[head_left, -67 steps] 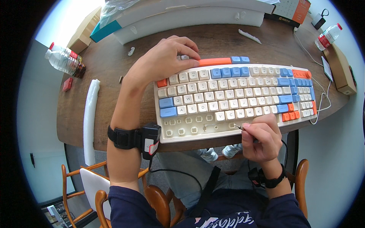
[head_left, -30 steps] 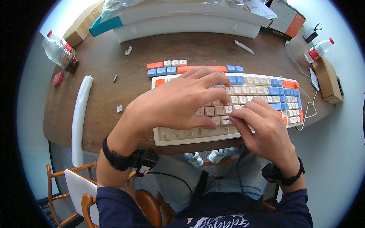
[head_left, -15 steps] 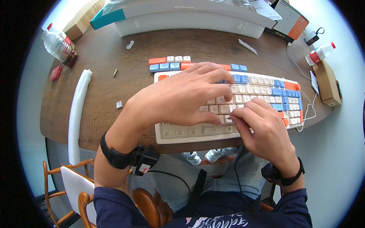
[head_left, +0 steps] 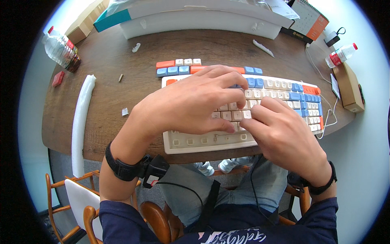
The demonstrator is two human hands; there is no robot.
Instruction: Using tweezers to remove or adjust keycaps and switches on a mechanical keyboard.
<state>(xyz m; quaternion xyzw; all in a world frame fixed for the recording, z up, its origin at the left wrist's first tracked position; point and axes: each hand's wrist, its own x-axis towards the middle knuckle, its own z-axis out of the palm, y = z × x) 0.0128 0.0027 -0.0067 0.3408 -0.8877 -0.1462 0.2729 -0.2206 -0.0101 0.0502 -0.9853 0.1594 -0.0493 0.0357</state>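
A keyboard (head_left: 211, 149) with cream, blue and orange keycaps lies before me, its bottom row bare of caps. My left hand (head_left: 195, 101) stretches across its left and middle part, fingers apart, the thumb low over the cream keys; it holds nothing that I can see. Beside that thumb my right hand (head_left: 280, 126) is closed, knuckles up, its fingertips at the lower middle keys. Whatever it may hold is hidden. Beyond the far edge lie loose keycaps: an orange one (head_left: 165, 64), several cream ones (head_left: 187, 62), blue ones (head_left: 173, 70) and a long orange one (head_left: 196, 69), partly hidden by my left hand.
A white foam block (head_left: 203, 30) spans the back. On the left lie a foam strip (head_left: 83, 122) and a plastic bottle (head_left: 59, 51). To the right are another bottle (head_left: 341, 55), a cardboard box (head_left: 350, 89), a desk calendar (head_left: 308, 20) and a white cable (head_left: 335, 116).
My right hand has turned over the keys, its wrist swinging right and its fingers curling under. The left hand stays almost in place. The view has shifted slightly.
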